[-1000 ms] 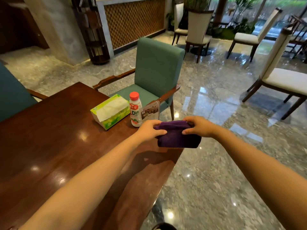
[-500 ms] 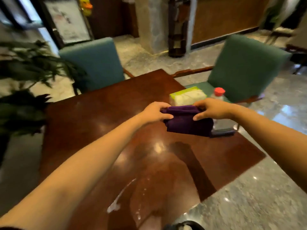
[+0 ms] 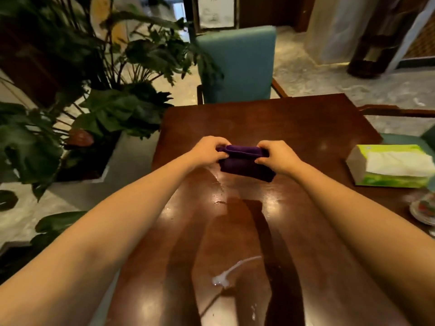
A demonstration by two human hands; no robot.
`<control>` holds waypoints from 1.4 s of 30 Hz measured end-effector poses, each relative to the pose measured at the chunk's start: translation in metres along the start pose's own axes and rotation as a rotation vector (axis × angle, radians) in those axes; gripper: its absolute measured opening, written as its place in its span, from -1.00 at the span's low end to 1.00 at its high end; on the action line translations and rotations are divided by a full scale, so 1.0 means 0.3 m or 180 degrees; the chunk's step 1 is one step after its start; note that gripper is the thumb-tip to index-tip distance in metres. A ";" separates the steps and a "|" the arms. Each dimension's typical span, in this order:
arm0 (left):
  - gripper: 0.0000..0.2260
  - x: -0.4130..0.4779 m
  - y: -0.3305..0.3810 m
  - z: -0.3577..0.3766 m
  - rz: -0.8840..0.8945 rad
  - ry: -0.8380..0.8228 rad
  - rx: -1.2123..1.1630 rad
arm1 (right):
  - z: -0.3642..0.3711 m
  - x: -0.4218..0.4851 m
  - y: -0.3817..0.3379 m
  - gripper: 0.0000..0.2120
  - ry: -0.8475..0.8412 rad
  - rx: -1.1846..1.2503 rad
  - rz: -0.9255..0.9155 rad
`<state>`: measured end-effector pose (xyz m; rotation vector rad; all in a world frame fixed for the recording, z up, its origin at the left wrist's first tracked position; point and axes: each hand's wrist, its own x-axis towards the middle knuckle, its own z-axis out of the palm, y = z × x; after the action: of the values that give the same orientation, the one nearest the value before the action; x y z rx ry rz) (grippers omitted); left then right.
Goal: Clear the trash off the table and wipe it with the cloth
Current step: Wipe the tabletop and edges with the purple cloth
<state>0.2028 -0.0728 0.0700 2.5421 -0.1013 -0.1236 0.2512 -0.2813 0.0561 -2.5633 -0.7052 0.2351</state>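
A folded purple cloth (image 3: pixel 244 167) hangs over the middle of the dark wooden table (image 3: pixel 294 123), held up by its top fold. My left hand (image 3: pixel 208 150) pinches the cloth's left end and my right hand (image 3: pixel 276 155) pinches its right end, both with curled fingers. A white streak of spilled liquid (image 3: pixel 231 272) lies on the tabletop nearer to me, with small wet drops (image 3: pixel 220 202) between it and the cloth.
A green-and-white tissue pack (image 3: pixel 390 165) lies at the table's right side, with a bottle (image 3: pixel 423 209) cut off by the frame edge below it. A teal chair (image 3: pixel 237 64) stands at the far edge. Large potted plants (image 3: pixel 77 102) crowd the left.
My view has swung left, so the tissue pack and bottle slid to the right edge. Both hands have carried the cloth from the table's corner over its middle, keeping their hold.
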 end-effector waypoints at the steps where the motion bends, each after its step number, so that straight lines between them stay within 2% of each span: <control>1: -0.82 0.000 -0.027 0.012 0.0009 0.0041 0.0053 | 0.036 0.015 0.001 -0.83 0.0078 -0.0120 -0.0009; 3: -0.82 -0.011 -0.078 0.070 0.0042 0.0074 0.0101 | 0.117 0.023 0.015 -0.85 0.0178 -0.0365 -0.0019; 5: -0.79 -0.038 -0.134 0.164 0.0060 -0.0058 0.0260 | 0.213 -0.002 0.037 -0.85 0.0056 -0.0595 0.0033; 9: -0.72 -0.164 -0.252 0.342 0.0098 -0.1056 0.0652 | 0.399 -0.103 0.077 -0.68 -0.1033 -0.0938 -0.0152; 10: -0.70 -0.206 -0.283 0.361 0.0241 -0.1114 0.0689 | 0.426 -0.123 0.080 -0.59 -0.1175 -0.0897 -0.0212; 11: -0.68 -0.245 -0.319 0.370 0.0416 -0.0941 0.0732 | 0.444 -0.131 0.083 -0.50 -0.1151 -0.0849 -0.0243; 13: -0.61 -0.308 -0.391 0.364 0.0482 -0.0342 0.0917 | 0.462 -0.111 0.082 -0.42 -0.0737 -0.0922 -0.0306; 15: -0.56 -0.351 -0.474 0.346 0.0046 0.0013 0.1198 | 0.484 -0.067 0.073 -0.38 -0.0478 -0.1109 -0.0417; 18: -0.52 -0.391 -0.593 0.334 -0.0871 0.0108 0.1416 | 0.564 -0.028 0.055 -0.35 -0.0929 -0.1095 -0.0404; 21: -0.48 -0.414 -0.683 0.333 -0.1284 0.0008 0.1444 | 0.652 -0.048 0.056 -0.30 -0.0920 -0.1326 -0.0375; 27: -0.43 -0.416 -0.761 0.360 -0.1292 0.0051 0.1358 | 0.714 -0.095 0.010 -0.29 -0.0821 -0.1497 -0.0982; 33: -0.44 -0.421 -0.775 0.389 -0.1218 0.0276 0.1443 | 0.726 -0.011 -0.022 -0.33 -0.0784 -0.1460 -0.0837; 42: -0.43 -0.424 -0.770 0.381 -0.1213 0.0347 0.1474 | 0.789 0.364 -0.116 -0.29 -0.0665 -0.1277 -0.0601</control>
<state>0.0742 0.0671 -0.1457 2.9953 0.4490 -0.1196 0.2627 -0.1050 -0.1388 -2.8465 -1.1695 0.3303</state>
